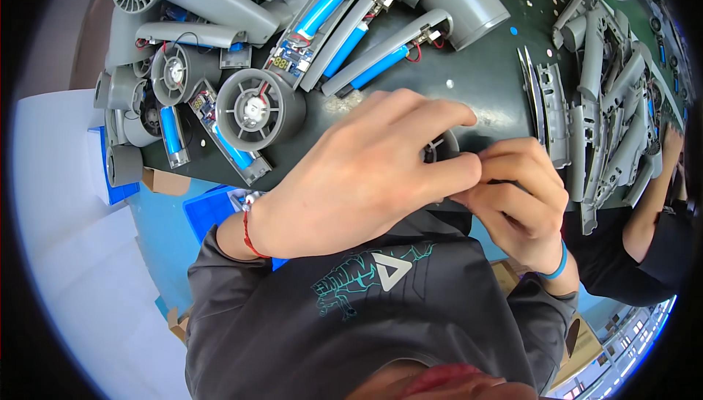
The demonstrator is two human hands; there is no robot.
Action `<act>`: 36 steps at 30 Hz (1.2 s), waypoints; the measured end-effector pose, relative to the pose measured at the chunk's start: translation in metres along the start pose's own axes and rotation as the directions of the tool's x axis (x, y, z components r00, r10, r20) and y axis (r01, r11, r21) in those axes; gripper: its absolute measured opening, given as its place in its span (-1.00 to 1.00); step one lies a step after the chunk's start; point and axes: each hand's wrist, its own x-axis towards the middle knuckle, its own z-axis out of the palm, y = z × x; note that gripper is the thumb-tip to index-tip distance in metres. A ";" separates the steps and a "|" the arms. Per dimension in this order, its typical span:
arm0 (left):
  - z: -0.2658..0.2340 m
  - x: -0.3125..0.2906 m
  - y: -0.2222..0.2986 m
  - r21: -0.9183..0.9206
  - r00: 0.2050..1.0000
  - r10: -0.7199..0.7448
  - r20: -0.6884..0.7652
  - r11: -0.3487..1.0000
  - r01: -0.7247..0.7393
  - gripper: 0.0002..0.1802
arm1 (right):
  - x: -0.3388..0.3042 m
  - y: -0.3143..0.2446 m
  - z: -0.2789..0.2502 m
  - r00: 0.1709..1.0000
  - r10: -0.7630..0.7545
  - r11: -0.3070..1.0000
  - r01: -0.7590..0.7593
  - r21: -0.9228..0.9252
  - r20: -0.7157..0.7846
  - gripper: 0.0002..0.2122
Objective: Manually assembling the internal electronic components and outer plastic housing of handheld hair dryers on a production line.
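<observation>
My left hand point(359, 173) curls around a small grey round fan housing point(448, 140), most of which its fingers hide. My right hand point(520, 198) meets it from the right, fingers bent and pinched by the left thumb tip; what they pinch is hidden. Left of my hands stands a grey fan ring point(291, 113) with a spoked centre. Beside it lies an open handle shell point(242, 157) with a blue battery cell and a small circuit board. Beyond my left hand are more handle shells with blue cells, among them one with a board point(318, 23).
Silver tweezers point(529, 96) lie by an empty grey half shell point(554, 114) to the right. Past them is a pile of grey shells point(604, 107). At far right another person's forearm point(652, 195) reaches onto the dark green table point(483, 81). Grey fan bodies point(469, 8) crowd the back.
</observation>
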 end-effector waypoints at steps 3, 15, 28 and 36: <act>0.005 -0.001 -0.005 0.017 0.997 0.070 -0.035 0.997 -0.070 -0.69 | 0.002 0.002 0.003 0.998 -0.040 0.999 0.040 -0.005 -0.053 -0.79; 0.007 0.002 -0.005 0.045 0.992 0.125 -0.018 0.991 -0.124 -0.80 | -0.006 0.004 0.002 0.999 0.039 0.994 -0.038 0.104 -0.007 -0.78; 0.001 0.009 0.001 0.107 0.993 0.100 0.056 0.989 -0.105 -0.70 | 0.020 -0.002 -0.006 0.856 0.474 0.779 -0.517 0.355 0.206 -0.76; 0.001 0.007 -0.005 0.001 0.999 0.036 0.009 0.999 -0.036 -0.56 | 0.015 0.001 -0.001 0.789 0.539 0.525 -0.588 0.615 0.295 -0.83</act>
